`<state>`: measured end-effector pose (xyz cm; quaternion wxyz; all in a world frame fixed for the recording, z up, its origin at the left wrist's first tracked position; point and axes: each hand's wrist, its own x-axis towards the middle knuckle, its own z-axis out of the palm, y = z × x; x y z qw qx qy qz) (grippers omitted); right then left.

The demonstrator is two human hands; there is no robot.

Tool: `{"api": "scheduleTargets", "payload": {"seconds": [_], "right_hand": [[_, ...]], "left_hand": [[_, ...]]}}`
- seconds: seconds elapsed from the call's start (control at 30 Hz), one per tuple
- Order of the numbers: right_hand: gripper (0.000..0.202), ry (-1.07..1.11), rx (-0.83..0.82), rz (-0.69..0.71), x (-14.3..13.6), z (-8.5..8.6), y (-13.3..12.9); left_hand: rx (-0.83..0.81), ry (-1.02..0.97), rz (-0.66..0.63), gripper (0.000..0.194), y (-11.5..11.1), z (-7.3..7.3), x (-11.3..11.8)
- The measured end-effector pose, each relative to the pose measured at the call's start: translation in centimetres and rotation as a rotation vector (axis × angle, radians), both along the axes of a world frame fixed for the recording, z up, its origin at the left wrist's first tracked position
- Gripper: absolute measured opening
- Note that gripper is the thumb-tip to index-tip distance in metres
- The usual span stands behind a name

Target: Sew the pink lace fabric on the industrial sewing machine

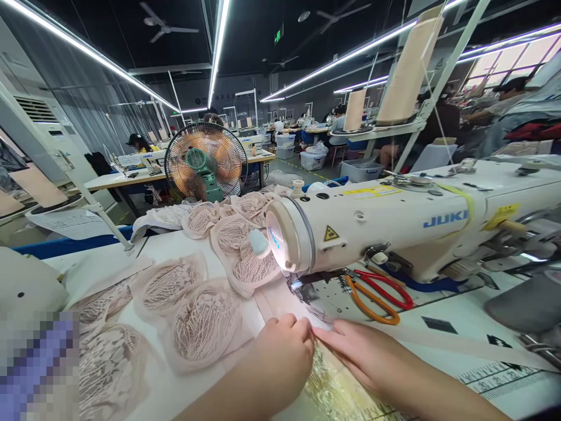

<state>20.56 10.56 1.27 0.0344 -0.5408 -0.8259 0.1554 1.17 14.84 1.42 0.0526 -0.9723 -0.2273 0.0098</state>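
Observation:
My left hand (286,358) is closed, fingers curled on the near edge of pale beige fabric (276,301) that runs under the sewing machine's head (287,234). My right hand (357,354) meets it from the right, fingers together and thumb tip against my left fingers, pinching the same edge; my hands partly hide the fabric there. Below them shows a shiny yellowish patch (328,386) on the table. Beige lace bra cups (205,324) lie left of my left hand. A pale strip (473,348) stretches rightward from behind my right hand.
Scissors with red and orange handles (372,298) lie beneath the machine arm (394,222). More lace cups (245,251) are piled behind the head. A large fan (205,161) stands beyond the table. Thread cones (409,70) rise at right. People work at machines farther back.

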Motion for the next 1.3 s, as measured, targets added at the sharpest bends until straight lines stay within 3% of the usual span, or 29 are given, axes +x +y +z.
{"api": "scheduleTargets", "payload": {"seconds": [0.27,0.57,0.77,0.93,1.1,1.3], "right_hand": [[0.040,-0.160,-0.018,-0.045,-0.8,0.0,1.4],[0.061,-0.324,-0.121,-0.143,-2.9,1.8,2.8],[0.067,-0.369,-0.145,-0.184,-3.9,2.4,3.1],[0.067,-0.357,-0.127,-0.193,-3.9,1.2,2.2],[0.060,-0.310,-0.073,-0.196,-3.3,-1.1,0.2],[0.048,-0.099,0.273,-0.202,-2.3,-4.9,-0.8]], "left_hand": [[-0.054,0.043,0.050,0.033,1.5,1.0,-0.4],[-0.020,0.023,0.107,0.035,3.1,-0.1,-0.7],[-0.040,0.074,0.167,0.041,3.7,0.5,-0.6],[-0.023,0.068,0.219,0.041,3.9,0.7,-0.5],[-0.002,0.067,0.270,0.042,4.4,0.2,-0.5],[0.008,0.044,0.332,0.037,4.5,0.3,-0.5]]}}
